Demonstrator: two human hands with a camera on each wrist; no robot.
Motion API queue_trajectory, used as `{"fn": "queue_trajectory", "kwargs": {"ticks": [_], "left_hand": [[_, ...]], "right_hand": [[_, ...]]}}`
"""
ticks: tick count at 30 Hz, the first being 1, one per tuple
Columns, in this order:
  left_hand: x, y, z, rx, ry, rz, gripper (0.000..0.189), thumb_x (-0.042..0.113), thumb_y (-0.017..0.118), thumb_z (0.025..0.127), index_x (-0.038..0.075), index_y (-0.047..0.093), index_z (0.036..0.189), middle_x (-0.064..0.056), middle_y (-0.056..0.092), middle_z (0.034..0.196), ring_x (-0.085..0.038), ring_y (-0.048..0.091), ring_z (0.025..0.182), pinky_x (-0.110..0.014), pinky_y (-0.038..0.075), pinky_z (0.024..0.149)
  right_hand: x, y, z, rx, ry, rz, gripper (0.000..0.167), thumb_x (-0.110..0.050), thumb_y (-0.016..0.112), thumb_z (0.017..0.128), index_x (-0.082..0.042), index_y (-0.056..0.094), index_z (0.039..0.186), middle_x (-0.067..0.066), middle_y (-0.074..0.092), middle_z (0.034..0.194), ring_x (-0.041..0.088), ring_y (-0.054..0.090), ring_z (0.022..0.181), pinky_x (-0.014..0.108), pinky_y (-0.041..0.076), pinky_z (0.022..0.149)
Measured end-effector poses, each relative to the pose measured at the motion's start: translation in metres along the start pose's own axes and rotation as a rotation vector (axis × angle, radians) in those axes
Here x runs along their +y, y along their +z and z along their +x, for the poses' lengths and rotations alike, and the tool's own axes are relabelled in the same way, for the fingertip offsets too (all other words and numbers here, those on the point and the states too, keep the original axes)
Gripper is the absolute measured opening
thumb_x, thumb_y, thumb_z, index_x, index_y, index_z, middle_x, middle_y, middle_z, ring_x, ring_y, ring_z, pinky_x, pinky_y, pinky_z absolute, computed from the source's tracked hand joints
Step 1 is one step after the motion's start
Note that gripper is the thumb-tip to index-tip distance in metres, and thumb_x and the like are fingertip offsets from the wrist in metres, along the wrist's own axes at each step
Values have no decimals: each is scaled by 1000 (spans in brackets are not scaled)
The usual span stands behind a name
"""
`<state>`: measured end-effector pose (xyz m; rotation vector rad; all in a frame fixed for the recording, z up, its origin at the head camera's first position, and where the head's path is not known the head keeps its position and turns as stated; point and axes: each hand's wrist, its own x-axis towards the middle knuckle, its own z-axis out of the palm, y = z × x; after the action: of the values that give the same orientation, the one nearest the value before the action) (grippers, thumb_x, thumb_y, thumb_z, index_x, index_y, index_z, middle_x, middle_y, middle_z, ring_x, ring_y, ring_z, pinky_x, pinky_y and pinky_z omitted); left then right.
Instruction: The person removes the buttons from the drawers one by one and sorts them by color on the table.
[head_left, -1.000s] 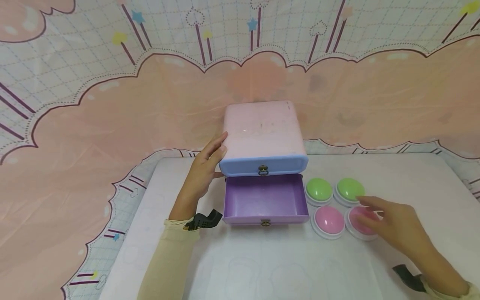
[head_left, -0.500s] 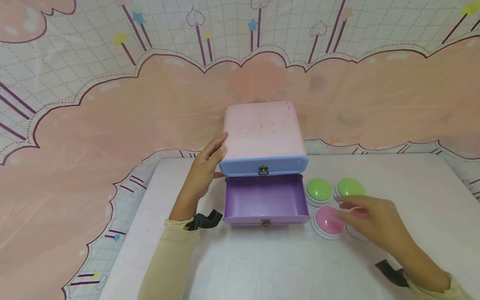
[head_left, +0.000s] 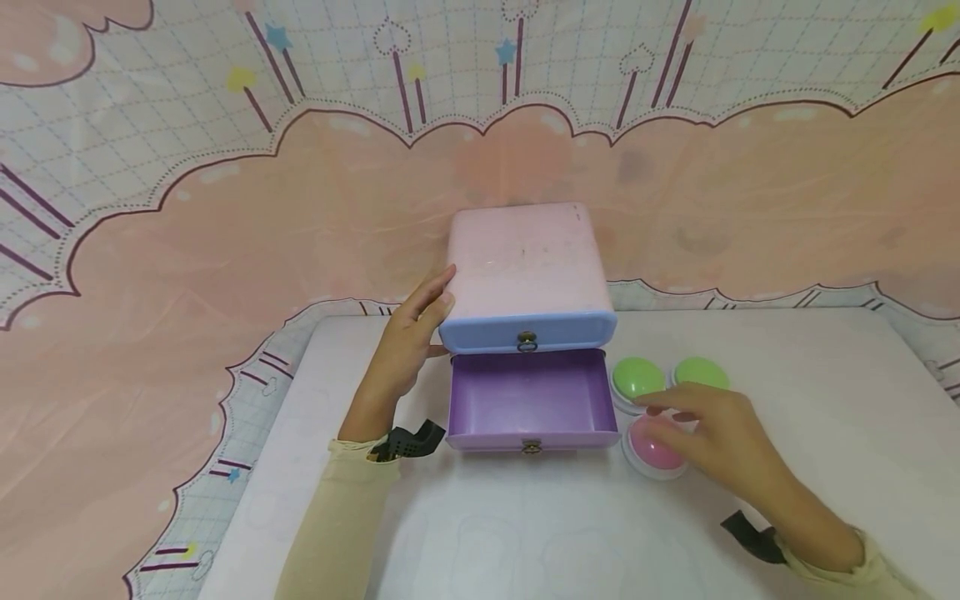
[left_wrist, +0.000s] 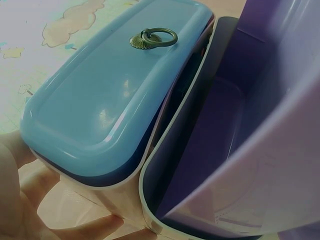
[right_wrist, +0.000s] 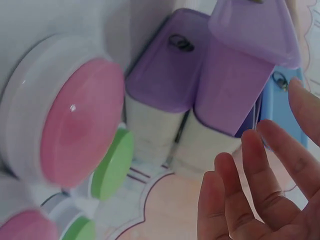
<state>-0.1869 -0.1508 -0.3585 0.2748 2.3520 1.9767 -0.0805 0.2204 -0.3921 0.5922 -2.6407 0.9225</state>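
A small pink drawer box (head_left: pixel 525 258) stands on the table, its blue top drawer (head_left: pixel 487 333) pushed in and a purple drawer (head_left: pixel 532 400) pulled out below with a bare inside. My left hand (head_left: pixel 405 342) rests against the box's left side, fingers extended along it. To the right, my right hand (head_left: pixel 720 425) hovers with parted, slightly bent fingers and nothing between them. Under its fingertips is a white-based pink dome (head_left: pixel 656 446). Two matching green domes (head_left: pixel 637 379) sit behind it; another pink dome (right_wrist: pixel 30 225) shows in the right wrist view, hidden by my hand from above.
Beneath the pulled-out drawer, a further purple drawer (right_wrist: pixel 170 65) is pushed in, seen in the right wrist view. The white tabletop (head_left: pixel 525 525) reaches back to a patterned cloth (head_left: pixel 337 208) just behind the box.
My right hand has moved left, from over the right pink dome to over the left one. The left hand, box and visible domes have stayed where they were.
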Motion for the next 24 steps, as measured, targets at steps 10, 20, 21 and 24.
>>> {"fn": "queue_trajectory", "kwargs": {"ticks": [10,20,21,24], "left_hand": [[-2,0,1,5,-7,6,49,41,53,105,37,46,154,4,17,173,-29,32,152,-64,56,89],[-1,0,0,-2,-9,-10,49,39,53,106,37,45,154,6,16,173,-26,34,152,-64,56,90],[-1,0,0,1,-11,-11,49,40,53,106,37,46,153,6,16,173,-26,34,151,-63,56,90],[-2,-1,0,1,-10,-9,49,40,53,106,37,46,154,5,15,173,-25,33,152,-64,56,90]], "right_hand": [[-14,11,7,-7,-33,100,29,-18,94,69,-20,83,96,-10,74,85,5,63,82,20,57,68],[-18,20,8,-11,-86,163,19,-16,93,69,-21,84,84,-17,66,79,9,59,72,18,50,60],[-18,20,8,-9,-93,168,18,-15,93,69,-22,83,83,-19,65,78,8,59,71,17,49,60],[-17,21,8,-8,-102,181,18,-14,93,69,-24,83,79,-20,63,77,4,58,70,16,49,60]]}}
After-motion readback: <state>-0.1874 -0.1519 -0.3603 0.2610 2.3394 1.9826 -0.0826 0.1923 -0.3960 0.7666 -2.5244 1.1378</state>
